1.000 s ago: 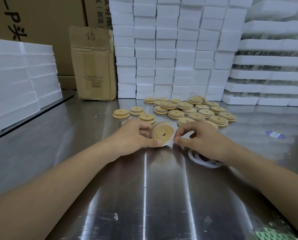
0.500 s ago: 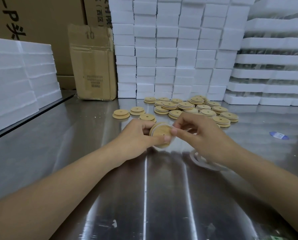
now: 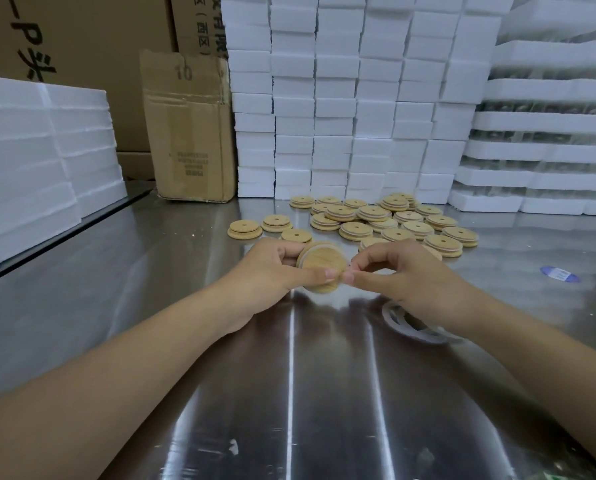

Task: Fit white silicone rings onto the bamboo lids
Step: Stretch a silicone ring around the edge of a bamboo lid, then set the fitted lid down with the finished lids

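The left hand (image 3: 272, 271) grips a lid (image 3: 324, 265) just above the tabletop (image 3: 324, 393). The right hand (image 3: 404, 275) pinches at its rim, seemingly on the ring (image 3: 309, 250). If that pinch slips, the stretched ring could spring off or seat twisted.

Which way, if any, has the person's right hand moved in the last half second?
Yes. The right hand has dropped slightly toward the person: against the pile of lids behind it, its fingers now cover less of the pile's near edge.

2 bare forearms (image 3: 133, 368), bare fingers (image 3: 319, 276)
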`<state>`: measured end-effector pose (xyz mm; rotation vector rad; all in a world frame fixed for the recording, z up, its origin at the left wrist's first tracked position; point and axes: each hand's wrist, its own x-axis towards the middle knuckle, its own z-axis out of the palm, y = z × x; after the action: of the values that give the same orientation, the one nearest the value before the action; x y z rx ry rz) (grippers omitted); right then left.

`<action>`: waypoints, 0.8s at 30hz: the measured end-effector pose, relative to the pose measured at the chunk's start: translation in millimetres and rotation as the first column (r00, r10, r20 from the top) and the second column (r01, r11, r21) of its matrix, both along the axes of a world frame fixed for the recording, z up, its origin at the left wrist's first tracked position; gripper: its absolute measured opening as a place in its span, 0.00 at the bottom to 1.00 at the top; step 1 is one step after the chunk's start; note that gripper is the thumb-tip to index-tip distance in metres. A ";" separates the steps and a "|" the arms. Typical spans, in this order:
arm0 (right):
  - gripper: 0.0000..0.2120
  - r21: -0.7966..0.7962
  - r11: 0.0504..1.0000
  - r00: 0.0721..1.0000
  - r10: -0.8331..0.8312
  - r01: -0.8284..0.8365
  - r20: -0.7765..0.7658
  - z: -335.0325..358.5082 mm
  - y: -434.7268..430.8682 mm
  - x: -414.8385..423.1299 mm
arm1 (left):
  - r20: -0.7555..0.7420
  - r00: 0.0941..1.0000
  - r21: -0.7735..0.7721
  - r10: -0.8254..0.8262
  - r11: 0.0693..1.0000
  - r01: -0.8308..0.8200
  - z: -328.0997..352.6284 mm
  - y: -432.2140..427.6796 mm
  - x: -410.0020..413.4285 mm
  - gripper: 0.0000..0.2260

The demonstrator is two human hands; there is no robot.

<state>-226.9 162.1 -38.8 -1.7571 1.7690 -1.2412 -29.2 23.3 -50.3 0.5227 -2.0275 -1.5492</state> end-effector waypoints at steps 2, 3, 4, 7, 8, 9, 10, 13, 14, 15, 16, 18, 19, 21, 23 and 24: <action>0.06 0.006 1.000 1.000 0.001 0.000 -0.018 2.3 0.0 2.0 | 0.002 0.999 0.011 0.046 0.999 -0.046 2.0 -0.1 0.4 0.12; 0.06 0.007 1.000 1.000 0.012 -0.012 -0.012 5.2 0.4 1.8 | 0.006 0.997 0.015 0.083 0.996 -0.083 3.7 -0.2 0.3 0.13; 0.06 0.006 1.000 1.000 0.025 -0.025 -0.004 8.6 1.5 1.0 | 0.006 0.993 0.027 0.114 0.993 -0.114 5.1 -0.4 0.1 0.13; 0.07 0.000 0.999 0.999 0.033 -0.033 0.013 15.0 4.5 1.7 | -0.002 0.993 0.061 0.114 0.992 -0.114 5.8 1.0 -0.8 0.13; 0.07 -0.008 1.000 0.999 0.030 -0.030 0.030 14.8 5.4 3.5 | 0.008 0.994 0.053 0.105 0.993 -0.105 5.9 2.0 -0.6 0.14; 0.07 -0.018 1.000 0.998 0.022 -0.021 0.051 13.6 5.7 5.6 | 0.017 0.995 0.048 0.098 0.994 -0.098 6.6 2.7 -0.4 0.14; 0.07 -0.030 1.000 0.998 0.010 -0.008 0.065 12.0 5.8 7.3 | 0.017 0.996 0.056 0.093 0.994 -0.094 7.5 2.8 0.0 0.15; 0.11 -0.067 0.998 0.999 0.003 0.000 0.048 9.3 5.1 12.0 | -0.034 0.995 0.156 0.090 0.984 -0.084 11.4 1.3 -0.2 0.18; 0.13 -0.077 0.997 0.999 0.008 -0.005 0.033 9.2 5.1 13.4 | -0.048 0.995 0.175 0.093 0.981 -0.083 11.9 1.7 -0.4 0.18; 0.13 -0.083 0.997 1.000 0.008 -0.007 0.019 9.5 5.1 15.0 | -0.056 0.994 0.179 0.097 0.980 -0.085 11.7 2.4 -0.7 0.18; 0.12 -0.087 0.996 1.000 0.007 -0.006 0.008 9.8 5.4 16.1 | -0.059 0.993 0.176 0.098 0.981 -0.086 11.3 3.3 -0.9 0.18; 0.11 -0.095 0.995 1.000 0.004 -0.004 -0.004 9.7 5.6 18.1 | -0.056 0.993 0.169 0.106 0.981 -0.095 10.9 5.0 -1.1 0.20; 0.12 -0.093 0.996 1.000 0.004 -0.004 -0.004 9.1 5.2 19.3 | -0.059 0.992 0.171 0.115 0.980 -0.104 10.7 5.1 -1.5 0.20; 0.15 -0.064 0.998 1.000 -0.001 0.002 0.018 8.3 4.4 20.6 | -0.085 0.989 0.180 0.125 0.978 -0.108 9.7 5.3 -2.4 0.19; 0.18 -0.011 1.000 0.998 -0.005 0.006 0.070 8.2 4.4 21.8 | -0.124 0.987 0.167 0.107 0.982 -0.086 8.0 6.4 -3.7 0.15; 0.18 0.021 1.000 0.996 -0.014 0.012 0.091 7.8 4.1 21.8 | -0.134 0.986 0.148 0.101 0.986 -0.080 7.0 7.1 -4.4 0.14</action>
<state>-205.1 166.2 -31.1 -1.6530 1.7376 -1.2832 -33.6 30.4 -43.3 0.5361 -1.7734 -1.6352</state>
